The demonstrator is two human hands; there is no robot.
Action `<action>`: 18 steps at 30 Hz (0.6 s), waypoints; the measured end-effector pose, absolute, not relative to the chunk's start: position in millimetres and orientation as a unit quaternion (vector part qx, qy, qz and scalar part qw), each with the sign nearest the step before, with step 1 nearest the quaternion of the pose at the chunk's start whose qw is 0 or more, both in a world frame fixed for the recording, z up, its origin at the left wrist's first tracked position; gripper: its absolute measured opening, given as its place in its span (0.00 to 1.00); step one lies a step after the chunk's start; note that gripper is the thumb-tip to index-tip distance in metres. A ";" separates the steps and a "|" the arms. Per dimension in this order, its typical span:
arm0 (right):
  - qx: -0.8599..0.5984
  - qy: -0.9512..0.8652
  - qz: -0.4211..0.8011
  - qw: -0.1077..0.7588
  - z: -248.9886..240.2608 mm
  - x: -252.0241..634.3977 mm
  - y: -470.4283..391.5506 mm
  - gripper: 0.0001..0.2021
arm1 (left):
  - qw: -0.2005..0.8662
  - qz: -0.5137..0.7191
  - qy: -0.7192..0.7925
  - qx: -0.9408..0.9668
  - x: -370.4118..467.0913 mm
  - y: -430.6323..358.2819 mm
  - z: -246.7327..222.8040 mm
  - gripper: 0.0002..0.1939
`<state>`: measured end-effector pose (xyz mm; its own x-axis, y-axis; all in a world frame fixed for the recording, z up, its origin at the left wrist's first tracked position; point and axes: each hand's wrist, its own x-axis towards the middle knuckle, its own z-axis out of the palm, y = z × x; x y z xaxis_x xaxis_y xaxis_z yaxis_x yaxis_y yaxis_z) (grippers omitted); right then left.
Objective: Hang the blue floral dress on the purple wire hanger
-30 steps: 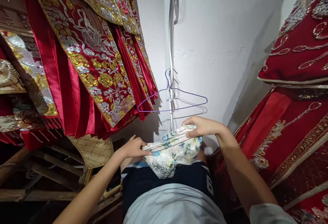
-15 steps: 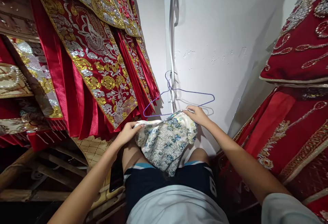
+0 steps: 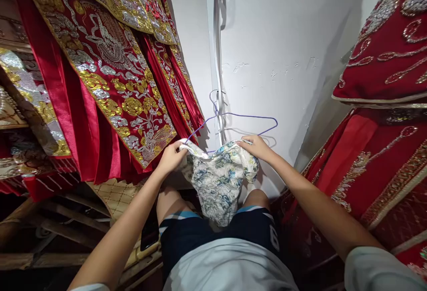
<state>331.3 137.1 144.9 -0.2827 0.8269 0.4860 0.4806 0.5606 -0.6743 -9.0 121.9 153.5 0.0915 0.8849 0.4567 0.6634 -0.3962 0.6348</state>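
Note:
A white garment with a blue and yellow floral print (image 3: 218, 184) hangs down between my hands, over my lap. My left hand (image 3: 172, 157) pinches its upper edge on the left, right by the lower left corner of a purple wire hanger (image 3: 248, 115). That corner is covered by the cloth and my fingers. On the other side, my right hand (image 3: 256, 147) grips the upper edge just below the hanger's right arm. The hanger's hook hangs at a white vertical strip (image 3: 216, 46) on the wall, and the cloth hides most of its bottom bar.
Red costumes with gold and silver embroidery (image 3: 113, 73) hang close on the left. More red beaded garments (image 3: 360, 149) are on the right. A bamboo frame (image 3: 63, 220) stands low on the left, with a dark phone-like object (image 3: 150, 236) on it. White wall (image 3: 273, 24) lies ahead.
My left hand has risen with the garment's left edge to the hanger's left corner, which the cloth now covers. My right hand stays about level. The view has shifted slightly.

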 end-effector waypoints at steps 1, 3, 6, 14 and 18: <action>-0.418 -0.772 0.219 0.427 144.6 329.7 135.8 0.22 | 0.110 0.425 0.518 0.734 -2.3 121.5 160.2 0.09; -0.414 -0.765 0.245 0.428 143.5 326.0 132.7 0.22 | 0.092 0.449 0.474 0.752 12.5 124.9 173.2 0.06; -0.394 -0.773 0.263 0.423 142.6 323.0 126.6 0.20 | 0.055 0.486 0.427 0.761 30.3 137.8 187.4 0.14; -0.440 -0.687 0.236 0.529 163.9 369.1 120.1 0.49 | -0.041 0.425 0.446 0.787 15.1 156.6 203.4 0.16; -0.498 -0.659 0.222 0.518 176.2 393.0 135.5 0.40 | -0.034 0.426 0.434 0.793 10.8 156.5 213.7 0.18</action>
<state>393.0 135.5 176.2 0.0331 0.8863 0.4620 0.4267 0.4055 -0.8084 10.8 156.5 213.7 0.2601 0.6598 0.7050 0.7171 -0.6210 0.3166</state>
